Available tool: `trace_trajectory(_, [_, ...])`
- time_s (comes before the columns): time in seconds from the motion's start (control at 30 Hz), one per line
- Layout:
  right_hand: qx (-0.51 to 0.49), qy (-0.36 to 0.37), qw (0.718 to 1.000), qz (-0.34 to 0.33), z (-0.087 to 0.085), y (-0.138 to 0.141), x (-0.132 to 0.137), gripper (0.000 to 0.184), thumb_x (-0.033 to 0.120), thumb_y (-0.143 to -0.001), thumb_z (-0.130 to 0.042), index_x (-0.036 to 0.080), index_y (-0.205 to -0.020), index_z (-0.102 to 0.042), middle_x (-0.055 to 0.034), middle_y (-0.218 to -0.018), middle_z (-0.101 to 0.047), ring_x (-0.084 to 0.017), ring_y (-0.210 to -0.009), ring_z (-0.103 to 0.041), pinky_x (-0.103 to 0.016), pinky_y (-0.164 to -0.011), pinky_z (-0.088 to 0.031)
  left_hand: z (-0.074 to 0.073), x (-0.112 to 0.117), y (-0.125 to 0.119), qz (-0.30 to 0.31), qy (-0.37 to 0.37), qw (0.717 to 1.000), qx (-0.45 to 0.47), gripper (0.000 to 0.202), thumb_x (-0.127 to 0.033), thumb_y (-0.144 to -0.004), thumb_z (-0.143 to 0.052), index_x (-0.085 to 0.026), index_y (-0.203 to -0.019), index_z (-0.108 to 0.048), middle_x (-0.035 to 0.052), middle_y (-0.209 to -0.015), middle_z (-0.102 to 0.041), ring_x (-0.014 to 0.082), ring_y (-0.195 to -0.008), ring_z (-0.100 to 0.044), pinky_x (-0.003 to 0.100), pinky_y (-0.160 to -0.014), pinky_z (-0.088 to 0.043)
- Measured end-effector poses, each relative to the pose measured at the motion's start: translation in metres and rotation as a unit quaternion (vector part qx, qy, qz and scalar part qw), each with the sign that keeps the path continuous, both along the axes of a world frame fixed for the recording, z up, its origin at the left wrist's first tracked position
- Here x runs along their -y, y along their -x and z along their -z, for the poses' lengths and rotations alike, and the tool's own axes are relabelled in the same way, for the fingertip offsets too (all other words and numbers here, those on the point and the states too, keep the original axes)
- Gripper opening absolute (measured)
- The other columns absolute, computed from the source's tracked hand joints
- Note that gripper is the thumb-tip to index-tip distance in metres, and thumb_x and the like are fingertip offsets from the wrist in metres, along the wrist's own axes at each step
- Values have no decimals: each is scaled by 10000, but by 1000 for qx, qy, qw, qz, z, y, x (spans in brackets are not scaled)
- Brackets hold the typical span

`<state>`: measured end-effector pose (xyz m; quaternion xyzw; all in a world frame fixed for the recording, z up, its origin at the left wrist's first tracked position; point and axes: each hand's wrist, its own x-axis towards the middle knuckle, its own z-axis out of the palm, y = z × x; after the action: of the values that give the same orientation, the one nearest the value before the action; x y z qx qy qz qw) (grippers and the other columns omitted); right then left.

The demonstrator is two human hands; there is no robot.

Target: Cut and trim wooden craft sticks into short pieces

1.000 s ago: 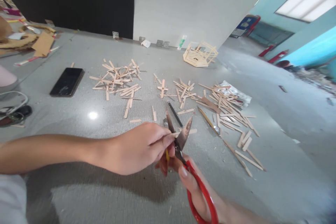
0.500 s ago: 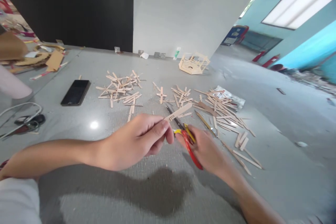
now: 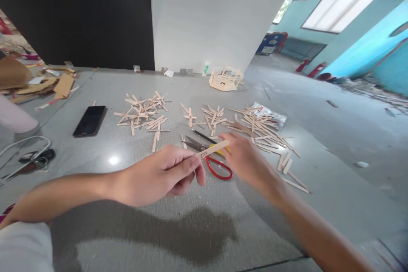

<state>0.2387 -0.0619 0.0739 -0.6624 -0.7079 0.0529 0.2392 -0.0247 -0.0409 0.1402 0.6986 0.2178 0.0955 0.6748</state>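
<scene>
My left hand (image 3: pixel 174 174) pinches a flat wooden craft stick (image 3: pixel 215 148) between thumb and fingers. The stick points up to the right and carries dark angular lines near the grip. Just beyond and under it lie scissors (image 3: pixel 219 171) on the grey surface, with a red handle loop, a yellow part and blades pointing left. My right hand (image 3: pixel 244 153) is blurred by its motion, at the yellow part of the scissors and the stick's far end. Its fingertips are hard to make out. A dark, slim pen-like tool (image 3: pixel 204 136) lies behind the scissors, running towards that hand.
Loose craft sticks lie in piles at left (image 3: pixel 143 110), middle (image 3: pixel 214 117) and right (image 3: pixel 264 125). A stick-built frame (image 3: pixel 225 80) stands near the white panel (image 3: pixel 204 17), beside a small green-and-white tube (image 3: pixel 206 68). At left are a phone (image 3: pixel 90 121) and a cable (image 3: pixel 38 138).
The scissors have left my right hand's grip and rest on the surface. My right hand has moved up and forward. My left hand still holds the stick; the view has shifted slightly.
</scene>
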Motion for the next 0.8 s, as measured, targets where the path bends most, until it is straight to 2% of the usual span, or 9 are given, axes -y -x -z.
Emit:
trace_trajectory(0.1, [7, -146, 988, -42, -40, 10, 15, 184, 201, -1040, -545, 206, -1146, -695, -83, -1002, -775, -238, -859, -737, -366, -792, -553, -4, 1, 0, 2, -2, 1000, -1, 473, -557, -1113, -385, -168, -914, -568, -93, -583, -362, 86, -509, -304, 210, -475, -261])
trace_trajectory(0.17, [-3, -214, 972, -94, -63, 18, 28, 187, 173, -1051, -552, 233, -1165, -687, -57, -1007, -776, -203, -846, -746, -329, -783, -568, -8, 2, 1, 0, -12, 1000, -8, 450, -511, -1124, -380, -166, -914, -578, -91, -579, -379, 83, -506, -310, 205, -476, -272])
trace_trajectory(0.27, [-20, -200, 960, -197, -81, 28, 43, 217, 144, -1030, -596, 273, -1183, -678, -43, -1111, -782, -201, -968, -762, -316, -850, -586, -12, 4, 4, -4, -30, 999, -19, 428, -458, -1134, -371, -165, -914, -591, -90, -574, -383, 80, -506, -318, 199, -485, -293])
trace_trajectory(0.37, [-22, -155, 955, -250, -79, 34, 49, 267, 148, -997, -649, 291, -1222, -663, -36, -1149, -777, -192, -950, -768, -284, -773, -601, -16, 7, 6, -5, -24, 999, -26, 414, -443, -1136, -361, -171, -921, -587, -90, -582, -380, 83, -517, -326, 198, -495, -305])
trace_trajectory(0.5, [-49, -138, 952, -268, -70, 36, 46, 245, 166, -975, -686, 303, -1177, -669, -22, -1048, -772, -185, -845, -752, -286, -702, -595, -17, 9, 8, 1, -15, 999, -41, 424, -469, -1136, -350, -180, -932, -584, -92, -584, -386, 85, -511, -309, 203, -494, -304])
trace_trajectory(0.67, [-71, -131, 945, -293, -65, 37, 43, 221, 153, -974, -687, 297, -1139, -661, -19, -1005, -765, -177, -827, -731, -292, -732, -588, -12, 10, 6, 1, -21, 999, -44, 365, -436, -1120, -413, -184, -913, -578, -86, -599, -410, 85, -522, -348, 199, -511, -339])
trace_trajectory(0.8, [-82, -113, 942, -307, -63, 37, 40, 192, 136, -990, -670, 284, -1110, -648, 6, -935, -745, -142, -767, -708, -258, -711, -571, -11, 10, 4, 0, -38, 998, -45, 390, -392, -1133, -346, -180, -911, -587, -81, -594, -428, 83, -520, -370, 185, -521, -365])
